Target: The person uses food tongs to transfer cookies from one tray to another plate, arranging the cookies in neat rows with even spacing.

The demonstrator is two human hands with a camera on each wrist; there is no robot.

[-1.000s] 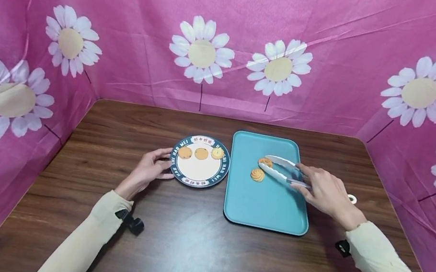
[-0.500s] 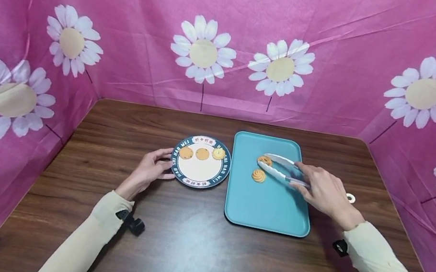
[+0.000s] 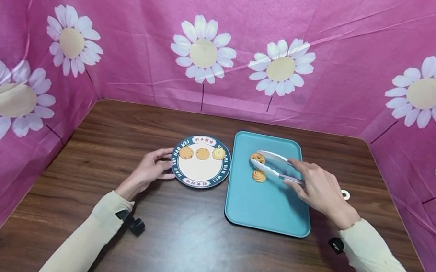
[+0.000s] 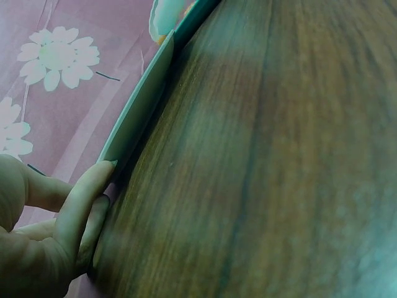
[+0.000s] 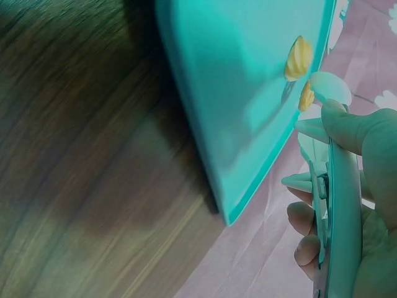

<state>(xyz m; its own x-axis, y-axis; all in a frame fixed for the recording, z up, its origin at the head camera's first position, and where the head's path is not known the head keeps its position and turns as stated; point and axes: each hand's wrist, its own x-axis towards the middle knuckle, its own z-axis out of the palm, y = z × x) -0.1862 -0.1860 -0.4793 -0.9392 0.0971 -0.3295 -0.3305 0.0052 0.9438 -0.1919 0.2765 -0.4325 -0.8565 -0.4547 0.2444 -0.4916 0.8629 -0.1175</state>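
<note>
In the head view, my left hand (image 3: 148,170) holds the left rim of a round white plate (image 3: 198,171) with a dark blue lettered border. Several cookies lie along the plate's upper part, among them a pale swirled one (image 3: 218,154). My right hand (image 3: 318,188) grips metal tongs (image 3: 269,170) over a teal tray (image 3: 266,208). The tongs' tips lie on both sides of a ring-shaped cookie (image 3: 257,158); whether it is lifted off the tray cannot be told. Just below it sits a swirl cookie (image 3: 259,176), also seen in the right wrist view as a yellow swirl cookie (image 5: 299,59).
Plate and tray stand side by side, almost touching, on a brown wooden table (image 3: 179,255). A pink cloth (image 3: 139,34) printed with white daisies hangs behind and at both sides. Black wrist cameras, such as the left one (image 3: 136,225), sit beneath the sleeves.
My right hand and the tongs have shifted left, and the ring-shaped cookie has moved left with them, now above the swirl cookie. The left hand and plate stay put.
</note>
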